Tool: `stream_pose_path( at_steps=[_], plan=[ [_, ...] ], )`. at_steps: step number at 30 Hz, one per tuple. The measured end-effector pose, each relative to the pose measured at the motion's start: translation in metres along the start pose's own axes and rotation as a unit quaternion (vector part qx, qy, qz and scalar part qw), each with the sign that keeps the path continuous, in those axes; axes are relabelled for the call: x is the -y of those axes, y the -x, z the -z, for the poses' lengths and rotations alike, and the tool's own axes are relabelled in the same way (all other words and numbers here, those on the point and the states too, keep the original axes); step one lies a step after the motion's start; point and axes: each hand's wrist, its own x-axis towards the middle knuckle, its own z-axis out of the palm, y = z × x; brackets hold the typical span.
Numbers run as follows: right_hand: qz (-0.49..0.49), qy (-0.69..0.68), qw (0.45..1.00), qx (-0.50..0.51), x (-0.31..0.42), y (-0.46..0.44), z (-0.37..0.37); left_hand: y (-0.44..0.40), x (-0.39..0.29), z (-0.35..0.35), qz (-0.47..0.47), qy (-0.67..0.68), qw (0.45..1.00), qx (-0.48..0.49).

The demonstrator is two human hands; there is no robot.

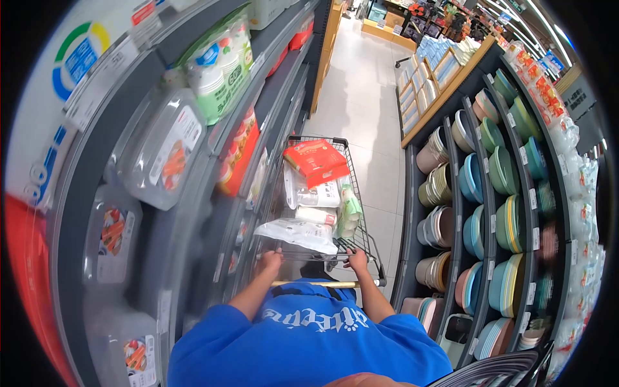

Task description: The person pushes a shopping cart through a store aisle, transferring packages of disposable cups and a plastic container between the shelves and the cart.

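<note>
A wire shopping cart (pixel 365 232) stands in the aisle right in front of me. My left hand (pixel 271 259) is closed on the cart's near rim, close under the edge of a white plastic bag (pixel 296 235). My right hand (pixel 356 259) grips the same rim further right, fingers curled over it. Inside the cart lie a red package (pixel 316 161), a clear-and-white pack (pixel 316 195), a white roll-shaped pack (pixel 314 215) and a green pack (pixel 349 211). The pale handle bar (pixel 322 284) runs close to my body.
Shelves with clear plastic containers (pixel 164 151) and a green bag of cups (pixel 222 71) line the left. On the right, shelves hold stacked coloured basins (pixel 474 177) and bowls. A wooden display rack (pixel 429 84) stands ahead, beside the tiled aisle floor (pixel 367 97).
</note>
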Motion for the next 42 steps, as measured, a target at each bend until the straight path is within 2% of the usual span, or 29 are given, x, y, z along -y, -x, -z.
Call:
stream_pose_path(
  at_steps=[2, 5, 8, 10, 12, 14, 17, 21, 28, 35, 42],
  plan=[
    [0.009, -0.012, 1.0, -0.001, 0.002, -0.024, 0.001, -0.007, -0.016, -0.007, 0.014, -0.007, 1.0, 0.011],
    [0.062, 0.083, 0.995, 0.003, -0.057, -0.122, -0.009, -0.029, -0.038, -0.021, 0.006, -0.008, 1.0, 0.029],
    [0.079, 0.117, 0.99, -0.008, -0.041, -0.149, 0.0, -0.055, -0.063, -0.035, 0.026, -0.017, 0.998, 0.059],
    [0.071, 0.1, 0.992, -0.003, 0.011, -0.123, 0.018, -0.076, -0.074, -0.045, 0.035, -0.018, 0.997, 0.062],
    [0.111, 0.158, 0.981, -0.01, 0.06, -0.093, 0.039, -0.087, -0.082, -0.057, 0.04, -0.008, 0.998, 0.055],
    [0.164, 0.206, 0.963, -0.061, 0.067, -0.089, 0.043, -0.1, -0.09, -0.068, 0.045, 0.01, 0.998, 0.041],
    [0.124, 0.29, 0.946, -0.071, 0.127, -0.051, 0.047, -0.13, -0.1, -0.074, 0.035, 0.066, 0.995, 0.06],
    [0.233, 0.334, 0.91, -0.082, 0.137, -0.057, 0.056, -0.133, -0.125, -0.086, 0.032, 0.07, 0.995, 0.059],
    [0.313, 0.399, 0.857, -0.097, 0.155, -0.095, 0.07, -0.147, -0.162, -0.1, 0.056, 0.001, 0.995, 0.082],
    [0.245, 0.398, 0.884, -0.018, 0.192, -0.127, 0.08, -0.158, -0.199, -0.121, 0.03, 0.03, 0.997, 0.065],
    [0.294, 0.352, 0.885, -0.076, 0.201, -0.163, 0.091, -0.175, -0.23, -0.147, 0.035, 0.046, 0.998, 0.039]
  ],
)
